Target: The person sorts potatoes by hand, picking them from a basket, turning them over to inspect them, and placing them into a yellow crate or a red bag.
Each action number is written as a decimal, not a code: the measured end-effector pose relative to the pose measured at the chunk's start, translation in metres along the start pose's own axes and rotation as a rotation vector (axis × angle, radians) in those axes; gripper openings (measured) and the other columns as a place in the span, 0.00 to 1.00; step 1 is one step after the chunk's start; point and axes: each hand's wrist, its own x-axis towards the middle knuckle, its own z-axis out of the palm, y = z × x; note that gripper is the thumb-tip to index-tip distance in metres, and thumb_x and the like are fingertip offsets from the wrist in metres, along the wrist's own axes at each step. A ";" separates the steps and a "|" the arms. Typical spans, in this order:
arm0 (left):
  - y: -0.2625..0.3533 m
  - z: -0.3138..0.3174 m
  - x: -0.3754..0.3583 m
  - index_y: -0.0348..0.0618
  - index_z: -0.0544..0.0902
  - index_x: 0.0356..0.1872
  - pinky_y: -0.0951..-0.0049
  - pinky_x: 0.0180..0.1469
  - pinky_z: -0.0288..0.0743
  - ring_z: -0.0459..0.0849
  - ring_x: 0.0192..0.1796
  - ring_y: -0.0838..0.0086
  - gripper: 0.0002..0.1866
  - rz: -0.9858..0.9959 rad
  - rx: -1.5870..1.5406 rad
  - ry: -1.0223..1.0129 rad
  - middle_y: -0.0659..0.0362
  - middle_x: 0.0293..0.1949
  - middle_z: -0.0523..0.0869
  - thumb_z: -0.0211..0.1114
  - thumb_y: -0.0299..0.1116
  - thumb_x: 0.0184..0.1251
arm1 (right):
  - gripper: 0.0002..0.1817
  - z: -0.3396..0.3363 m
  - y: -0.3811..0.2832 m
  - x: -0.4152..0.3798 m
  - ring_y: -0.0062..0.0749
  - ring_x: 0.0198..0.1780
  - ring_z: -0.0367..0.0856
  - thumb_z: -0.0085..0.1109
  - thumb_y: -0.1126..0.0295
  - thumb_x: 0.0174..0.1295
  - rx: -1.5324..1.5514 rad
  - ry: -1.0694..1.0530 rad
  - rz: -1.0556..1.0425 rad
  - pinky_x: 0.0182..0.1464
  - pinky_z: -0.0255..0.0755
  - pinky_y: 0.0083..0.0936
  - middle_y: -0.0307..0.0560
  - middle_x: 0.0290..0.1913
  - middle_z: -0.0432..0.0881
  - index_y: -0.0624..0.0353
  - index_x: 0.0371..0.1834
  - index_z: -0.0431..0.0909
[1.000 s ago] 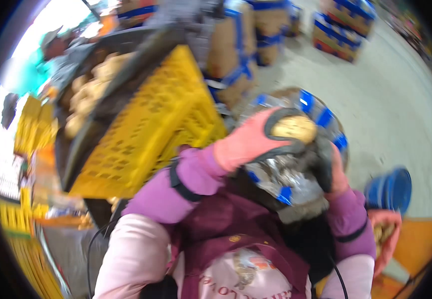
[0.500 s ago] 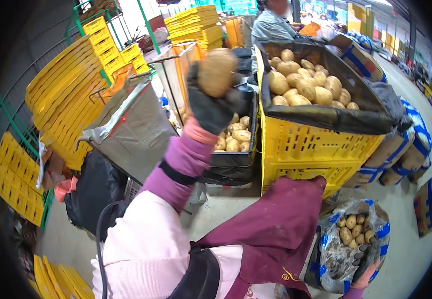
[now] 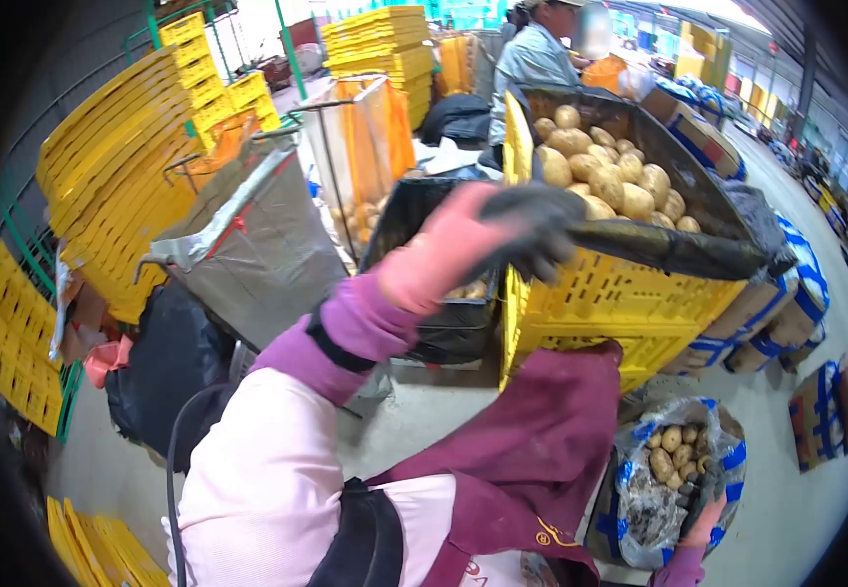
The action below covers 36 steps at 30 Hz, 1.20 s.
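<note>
My left hand, in a dark glove with a pink cuff, hangs at the near left corner of the yellow crate. Its fingers are blurred but look stretched out and hold no visible potato. Potatoes fill the black-lined top of this crate. Down at the lower right, my right hand reaches into a plastic-lined bag with blue stripes, beside several potatoes. Its fingertips are too dark and small to make out. Behind my left forearm stands a black-lined box, partly hidden, with some potatoes in it.
A grey sack hangs on a metal frame to the left, with stacked yellow crates behind it. A co-worker stands beyond the potato crate. Blue-strapped cartons sit at the right. A black bag lies on the floor.
My left hand has moved right and down, and the potato it held up is gone from it. My right hand has reached slightly further up among the potatoes in the bag.
</note>
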 end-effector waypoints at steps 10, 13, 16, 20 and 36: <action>-0.060 0.286 0.106 0.44 0.81 0.56 0.61 0.53 0.77 0.85 0.48 0.56 0.26 0.705 0.391 -0.569 0.51 0.45 0.86 0.74 0.40 0.56 | 0.12 -0.018 -0.021 -0.005 0.21 0.43 0.79 0.57 0.68 0.67 -0.122 0.185 -0.115 0.46 0.74 0.24 0.43 0.42 0.85 0.63 0.50 0.81; -0.115 0.314 0.107 0.45 0.78 0.58 0.61 0.57 0.74 0.82 0.53 0.57 0.29 0.661 0.758 -0.613 0.52 0.52 0.83 0.74 0.42 0.54 | 0.18 -0.078 0.018 0.030 0.51 0.52 0.82 0.62 0.60 0.61 -0.605 0.325 0.066 0.54 0.74 0.39 0.59 0.46 0.84 0.59 0.49 0.82; -0.156 0.318 0.103 0.45 0.78 0.59 0.61 0.57 0.74 0.82 0.53 0.56 0.30 0.625 0.815 -0.700 0.51 0.51 0.83 0.74 0.41 0.53 | 0.16 -0.118 0.060 0.048 0.45 0.57 0.82 0.56 0.65 0.60 -1.253 0.156 0.369 0.59 0.75 0.35 0.55 0.51 0.85 0.59 0.48 0.83; -0.170 0.328 0.115 0.46 0.78 0.59 0.63 0.50 0.76 0.82 0.47 0.59 0.31 0.595 0.778 -0.777 0.51 0.48 0.82 0.73 0.47 0.53 | 0.16 -0.137 0.126 0.095 0.38 0.59 0.82 0.58 0.69 0.57 -1.529 -0.299 0.632 0.59 0.76 0.32 0.49 0.55 0.85 0.55 0.48 0.85; -0.181 0.353 0.156 0.44 0.72 0.65 0.56 0.61 0.70 0.78 0.57 0.49 0.40 0.115 0.851 -1.060 0.47 0.57 0.78 0.75 0.34 0.45 | 0.24 -0.055 0.262 0.240 0.40 0.73 0.66 0.41 0.64 0.71 -1.588 -0.064 0.461 0.71 0.60 0.39 0.46 0.72 0.70 0.53 0.69 0.70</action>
